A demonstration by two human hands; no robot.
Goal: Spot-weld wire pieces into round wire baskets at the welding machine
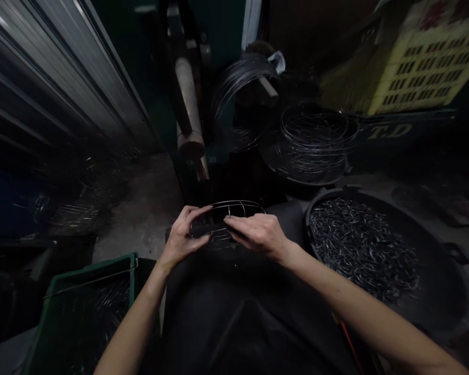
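Evidently a wire frame (240,201) sits just above the dark-covered lap (254,297), its left end clasped between the left hand's (177,235) thumb and fingers; whether the right hand (262,233) pinches its right part, I cannot tell. Around it crowd a pale cylinder (190,99) ahead, a green crate (89,266) left, and right, a black basin (441,284) of metal bits (363,247) below coiled wire (316,138).

- Left hand (180,232) and right hand (260,234): bare, slim fingers
- Dark smudges on right-hand fingertips (229,219)
- Left forearm (135,317) and right forearm (355,302): bare out to frame edge
- Over lap: black covering (250,323), apron or trousers, can't tell; smooth, faint sheen, creased mid-lap, tiny pale speck toward far side
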